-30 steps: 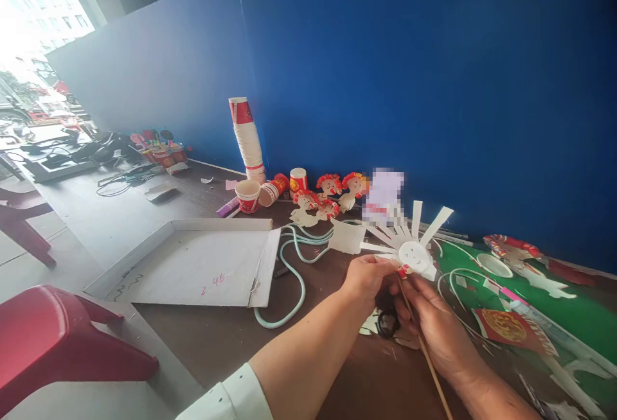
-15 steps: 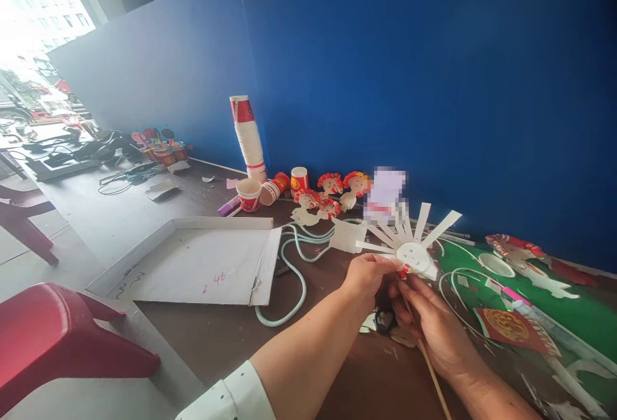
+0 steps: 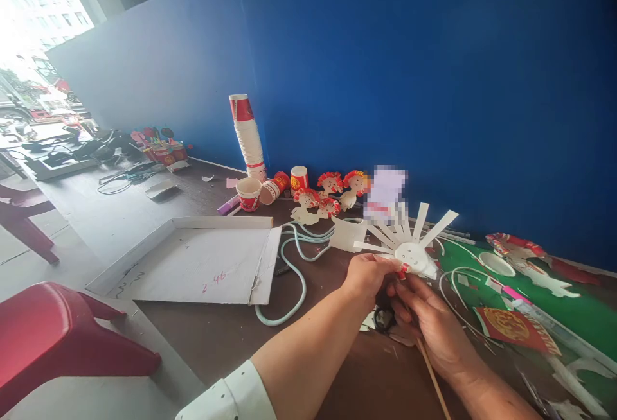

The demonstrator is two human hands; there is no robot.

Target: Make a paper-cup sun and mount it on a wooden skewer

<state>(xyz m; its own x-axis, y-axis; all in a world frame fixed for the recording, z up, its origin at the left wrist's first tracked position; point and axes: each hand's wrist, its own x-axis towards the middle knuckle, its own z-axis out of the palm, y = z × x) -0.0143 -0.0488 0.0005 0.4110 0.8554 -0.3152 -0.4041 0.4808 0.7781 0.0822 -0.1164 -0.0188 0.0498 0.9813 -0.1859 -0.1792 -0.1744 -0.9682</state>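
A paper cup cut into a figure (image 3: pixel 413 258) stands up between my hands, its white strips fanned out around a round base with a small drawn face. A small red piece (image 3: pixel 404 268) sits at the lower edge of that face. My left hand (image 3: pixel 369 279) is closed, pinching the cup figure's lower left edge beside the red piece. From below and the right, my right hand (image 3: pixel 429 314) grips the figure's lower part with bent fingers. A thin wooden stick (image 3: pixel 435 378) runs from beneath the right fingers toward the bottom edge; its upper end is hidden.
Left of my hands lies a shallow white box lid (image 3: pixel 193 266), with a pale cable (image 3: pixel 303 291) beside it. Behind stand a tall cup stack (image 3: pixel 248 137) and several finished cup figures (image 3: pixel 330 183). A green mat (image 3: pixel 463 256) with scraps and a cut red cup piece (image 3: pixel 513 329) is at right.
The cup figure has shifted very slightly left and tilted a little in my fingers. Both hands keep nearly the same place and grip.
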